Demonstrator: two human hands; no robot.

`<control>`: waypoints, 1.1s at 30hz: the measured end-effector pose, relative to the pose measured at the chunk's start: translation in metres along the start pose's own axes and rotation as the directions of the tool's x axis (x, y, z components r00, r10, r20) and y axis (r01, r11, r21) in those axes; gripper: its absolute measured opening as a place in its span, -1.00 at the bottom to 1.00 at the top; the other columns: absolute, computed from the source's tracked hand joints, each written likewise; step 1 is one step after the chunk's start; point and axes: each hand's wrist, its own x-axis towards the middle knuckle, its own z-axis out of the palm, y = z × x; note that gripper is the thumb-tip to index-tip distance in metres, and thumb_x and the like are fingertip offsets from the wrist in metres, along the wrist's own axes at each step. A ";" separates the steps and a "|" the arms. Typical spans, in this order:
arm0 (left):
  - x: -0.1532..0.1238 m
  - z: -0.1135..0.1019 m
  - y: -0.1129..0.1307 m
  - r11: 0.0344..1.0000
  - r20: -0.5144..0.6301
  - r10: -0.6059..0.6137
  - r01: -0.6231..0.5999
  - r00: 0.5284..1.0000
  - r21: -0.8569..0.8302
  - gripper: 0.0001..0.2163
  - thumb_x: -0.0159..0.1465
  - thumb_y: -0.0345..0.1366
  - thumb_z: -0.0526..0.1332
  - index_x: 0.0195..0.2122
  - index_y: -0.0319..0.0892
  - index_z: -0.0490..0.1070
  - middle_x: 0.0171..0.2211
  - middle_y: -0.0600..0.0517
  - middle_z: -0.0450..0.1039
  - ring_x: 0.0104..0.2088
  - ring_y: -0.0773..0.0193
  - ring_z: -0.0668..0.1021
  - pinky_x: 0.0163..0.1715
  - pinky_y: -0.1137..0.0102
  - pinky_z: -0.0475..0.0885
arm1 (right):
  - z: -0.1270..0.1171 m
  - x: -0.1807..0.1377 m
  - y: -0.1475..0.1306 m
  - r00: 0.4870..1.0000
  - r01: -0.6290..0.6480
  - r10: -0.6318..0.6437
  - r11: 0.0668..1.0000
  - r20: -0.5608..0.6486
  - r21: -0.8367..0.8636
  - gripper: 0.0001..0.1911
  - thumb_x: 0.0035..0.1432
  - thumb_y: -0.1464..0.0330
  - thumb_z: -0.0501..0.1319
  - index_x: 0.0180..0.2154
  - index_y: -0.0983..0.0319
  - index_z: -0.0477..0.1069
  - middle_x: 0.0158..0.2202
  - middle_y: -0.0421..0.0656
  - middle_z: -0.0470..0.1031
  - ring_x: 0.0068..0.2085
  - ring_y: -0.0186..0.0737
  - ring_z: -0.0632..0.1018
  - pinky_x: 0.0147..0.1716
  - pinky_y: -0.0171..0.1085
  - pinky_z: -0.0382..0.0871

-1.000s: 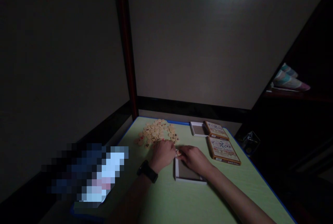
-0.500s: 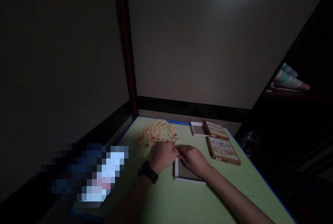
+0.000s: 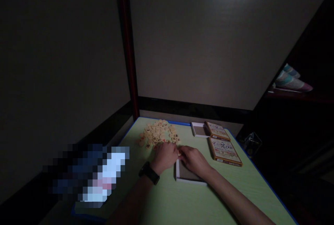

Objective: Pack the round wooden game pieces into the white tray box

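Note:
My left hand (image 3: 166,156), with a dark watch (image 3: 149,173) on its wrist, is curled at the near edge of a pile of round wooden Chinese chess pieces (image 3: 156,132). Its fingertips are hidden behind the hand, so what it holds cannot be made out. My right hand (image 3: 193,159) is closed, its fingers pinching a Chinese chess piece (image 3: 179,153) right beside the left hand. Under the right hand lies a shallow open box tray (image 3: 185,173) with white sides and a grey-brown floor, partly covered by the hand.
Two printed box lids (image 3: 224,150) lie at the right of the green table (image 3: 167,200); the farther one rests against a second white tray (image 3: 199,130). A pixelated bright patch (image 3: 109,169) is at the left. Walls stand behind and left of the table.
Both hands stay almost in the same place, close together over the near tray's far corner. The whole view has shifted very slightly.

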 end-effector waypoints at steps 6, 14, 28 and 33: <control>0.000 0.000 -0.001 1.000 -0.001 0.014 -0.014 1.000 0.007 -0.68 0.32 -0.36 0.01 -0.24 -0.16 0.60 -0.19 -0.14 0.63 -0.15 0.08 0.63 -0.17 0.32 0.45 | -0.004 -0.002 -0.007 0.999 -0.033 0.035 0.995 0.020 -0.093 -0.84 0.29 0.36 0.15 -0.13 0.27 0.44 -0.14 -0.02 0.59 -0.15 -0.08 0.59 -0.25 -0.27 0.28; -0.005 -0.005 0.002 0.999 -0.027 0.033 -0.033 0.999 0.008 -0.73 0.28 -0.28 0.08 -0.17 -0.09 0.58 -0.19 -0.10 0.64 -0.13 0.05 0.64 -0.16 0.28 0.47 | -0.026 -0.011 -0.005 0.995 -0.089 0.096 0.981 0.030 -0.170 -0.83 0.28 0.31 0.14 -0.14 0.23 0.43 -0.15 -0.05 0.61 -0.17 -0.09 0.61 -0.28 -0.27 0.23; -0.008 0.006 -0.002 0.991 -0.021 0.125 -0.124 0.992 0.057 -0.76 0.10 -0.26 0.19 -0.20 -0.09 0.49 -0.22 -0.09 0.63 -0.16 -0.02 0.65 -0.21 0.23 0.52 | -0.017 -0.012 0.006 0.994 -0.097 0.102 0.988 0.040 -0.123 -0.86 0.22 0.40 0.16 -0.17 0.21 0.43 -0.18 -0.09 0.61 -0.18 -0.13 0.59 -0.31 -0.29 0.19; -0.007 0.004 -0.001 0.990 -0.008 0.128 -0.127 0.992 0.063 -0.79 0.14 -0.27 0.17 -0.21 -0.10 0.48 -0.22 -0.09 0.63 -0.17 -0.01 0.65 -0.20 0.23 0.52 | -0.016 -0.012 0.006 0.994 -0.097 0.104 0.986 0.044 -0.134 -0.85 0.26 0.42 0.13 -0.15 0.22 0.42 -0.17 -0.08 0.60 -0.16 -0.14 0.59 -0.28 -0.30 0.21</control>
